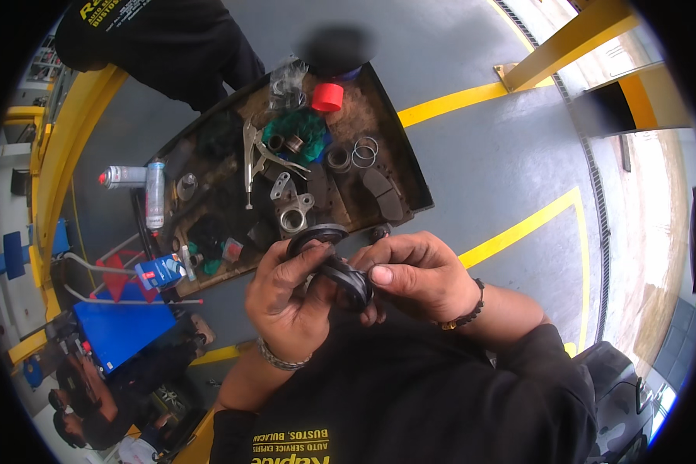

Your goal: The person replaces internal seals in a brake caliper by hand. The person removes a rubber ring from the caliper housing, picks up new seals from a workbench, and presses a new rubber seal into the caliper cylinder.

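- In both hands, by the near edge of the black-walled tray [408, 166]: a black rimmed part [346, 280], round, with two wide rims.
- Left hand [286, 290] closed around one side of that part, with thumb and fingers bent.
- Right hand [424, 274] closed on the other side, with the thumb at the rim and the fingers curled in close.
- Cannot tell if made of one piece or two, with so much under the fingers.
- Near the middle of the near edge, a metal caliper piece [292, 220] with a round hole, loose from the black part.
- By the right edge, close to the near right corner, a brake pad [385, 193]; just beside, two thin shiny rings [364, 152] and a thick metal ring [338, 158].
- Around the middle, locking pliers [249, 162], out of both hands, and some crumpled green plastic [305, 127].
- Near the far right corner, a red cap [328, 97].
- At the left edge, two spray cans [155, 197].
- Done so far, as a guess: loose bits laid out and the black part picked up.
- Not done yet: putting the black part down or joining it to the loose bits. Probably only partway through.
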A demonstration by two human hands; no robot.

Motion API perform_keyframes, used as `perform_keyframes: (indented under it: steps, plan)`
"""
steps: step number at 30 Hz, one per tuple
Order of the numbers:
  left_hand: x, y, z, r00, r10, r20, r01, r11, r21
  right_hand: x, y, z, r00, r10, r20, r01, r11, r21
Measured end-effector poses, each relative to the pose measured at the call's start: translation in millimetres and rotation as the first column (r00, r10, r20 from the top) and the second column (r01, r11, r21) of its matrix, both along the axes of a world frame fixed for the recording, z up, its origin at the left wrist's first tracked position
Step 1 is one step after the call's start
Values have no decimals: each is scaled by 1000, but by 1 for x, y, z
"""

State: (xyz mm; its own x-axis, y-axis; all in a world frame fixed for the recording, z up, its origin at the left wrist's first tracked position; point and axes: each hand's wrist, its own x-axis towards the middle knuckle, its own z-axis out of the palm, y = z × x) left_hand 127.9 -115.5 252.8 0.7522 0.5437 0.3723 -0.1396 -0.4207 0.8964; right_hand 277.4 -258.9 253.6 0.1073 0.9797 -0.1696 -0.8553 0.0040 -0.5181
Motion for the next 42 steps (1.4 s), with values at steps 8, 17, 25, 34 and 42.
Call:
perform_keyframes:
  steps: [8, 17, 25, 34, 42]
  plan:
    - [-9, -3, -15, 1000, 1, 24, 2, 991, -137, -6, -4, 0, 1000, -19, -19, 18, 1000, -22]
    - [-7, -10, -18, 990, -40, 138, 95, 902, -421, -8, -8, 2, 998, -55, -15, 55, 998, -16]
    - [-3, -9, -9, 999, -47, -3, 46, 984, -169, -6, -11, 1, 996, -49, -72, 47, 999, -22]
    - [-3, -6, -12, 1000, -24, -2, 24, 991, -130, -5, -10, -4, 992, -67, 111, 73, 996, -47]
    - [-6, -3, -19, 994, 10, 111, 1, 996, -94, -5, -6, -9, -71, -402, 913, 332, 854, 401]
